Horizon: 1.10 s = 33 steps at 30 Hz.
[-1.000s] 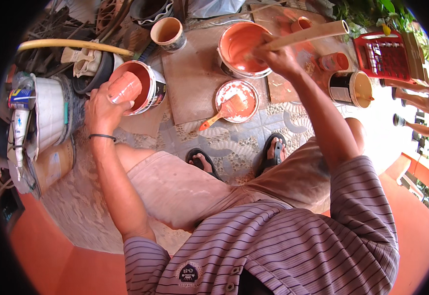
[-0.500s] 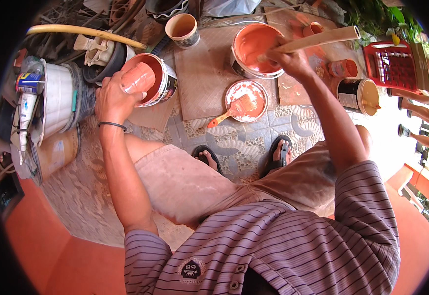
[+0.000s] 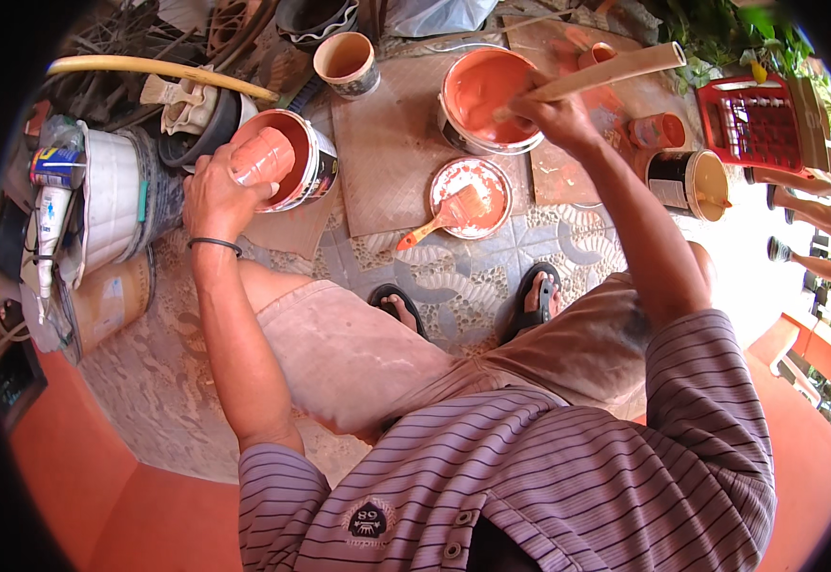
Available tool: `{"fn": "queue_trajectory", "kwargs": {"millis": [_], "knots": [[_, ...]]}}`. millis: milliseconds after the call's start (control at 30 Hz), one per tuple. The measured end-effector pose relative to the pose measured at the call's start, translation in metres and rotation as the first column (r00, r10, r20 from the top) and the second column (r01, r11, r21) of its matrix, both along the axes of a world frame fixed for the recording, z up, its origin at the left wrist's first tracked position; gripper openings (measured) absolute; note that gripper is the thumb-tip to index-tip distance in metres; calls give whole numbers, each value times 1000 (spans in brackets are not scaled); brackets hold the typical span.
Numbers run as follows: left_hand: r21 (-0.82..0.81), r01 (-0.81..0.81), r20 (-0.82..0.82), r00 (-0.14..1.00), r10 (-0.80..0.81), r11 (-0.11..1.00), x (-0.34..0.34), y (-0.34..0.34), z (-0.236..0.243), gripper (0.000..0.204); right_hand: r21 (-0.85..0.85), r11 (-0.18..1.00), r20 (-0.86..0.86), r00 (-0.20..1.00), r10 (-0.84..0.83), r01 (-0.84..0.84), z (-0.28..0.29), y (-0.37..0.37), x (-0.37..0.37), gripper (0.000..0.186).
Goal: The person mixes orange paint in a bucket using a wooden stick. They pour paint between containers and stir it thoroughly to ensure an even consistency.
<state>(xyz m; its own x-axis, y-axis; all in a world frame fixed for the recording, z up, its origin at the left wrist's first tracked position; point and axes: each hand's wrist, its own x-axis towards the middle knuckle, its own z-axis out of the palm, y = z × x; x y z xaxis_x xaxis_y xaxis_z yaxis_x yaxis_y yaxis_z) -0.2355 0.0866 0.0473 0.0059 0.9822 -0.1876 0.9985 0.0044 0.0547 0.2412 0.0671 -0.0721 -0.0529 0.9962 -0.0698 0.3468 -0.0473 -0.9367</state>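
Note:
My left hand [image 3: 217, 195] is closed around a paint-smeared plastic cup [image 3: 265, 157], which lies tilted over the mouth of a white and dark bucket [image 3: 324, 176]. The bucket's inner wall is coated orange. My right hand [image 3: 560, 116] grips a pale wooden stick [image 3: 620, 69] whose lower end reaches into a second bucket [image 3: 452, 133]. Thick orange paint [image 3: 477, 91] fills much of that bucket; the stick's very tip is hidden. Between my feet and the buckets, a paintbrush [image 3: 458, 208] with orange-coated bristles rests on a round, paint-smeared lid [image 3: 498, 191].
A stained cup [image 3: 347, 67] stands behind the buckets. At right are an orange-stained cup [image 3: 658, 131], a tipped tan paint bucket [image 3: 690, 186] and a red crate [image 3: 749, 124]. Tubs and a caulk tube [image 3: 51, 229] crowd the left. Another person's legs [image 3: 820, 210] show far right.
The stick in my right hand has swung slightly within the paint bucket. My left hand keeps the cup over the other bucket. The whole view has shifted a little.

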Motion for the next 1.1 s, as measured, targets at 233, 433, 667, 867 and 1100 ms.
{"fn": "queue_trajectory", "kwargs": {"millis": [233, 433, 667, 867, 1100], "knots": [[-32, 12, -2, 1000, -12, 999, 6, 6, 0, 82, 252, 958, 236, 951, -199, 138, 6, 24, 41, 13], [-7, 13, 11, 1000, -12, 1000, 2, 2, -4, 81, 59, 998, -32, 999, 12, -10, 0, 8, -24, 15], [-32, 5, 5, 1000, -5, 999, 3, 5, 0, 82, 221, 975, 311, 946, -94, 24, 13, 21, 47, 11], [-33, 30, 0, 1000, -30, 999, 10, 10, -4, 82, 169, 983, 102, 990, -96, 77, -14, 32, -5, 14], [-48, 11, 12, 1000, -11, 999, 6, 7, -1, 85, 43, 996, 266, 962, 60, -74, 31, 5, 34, 17]]}}
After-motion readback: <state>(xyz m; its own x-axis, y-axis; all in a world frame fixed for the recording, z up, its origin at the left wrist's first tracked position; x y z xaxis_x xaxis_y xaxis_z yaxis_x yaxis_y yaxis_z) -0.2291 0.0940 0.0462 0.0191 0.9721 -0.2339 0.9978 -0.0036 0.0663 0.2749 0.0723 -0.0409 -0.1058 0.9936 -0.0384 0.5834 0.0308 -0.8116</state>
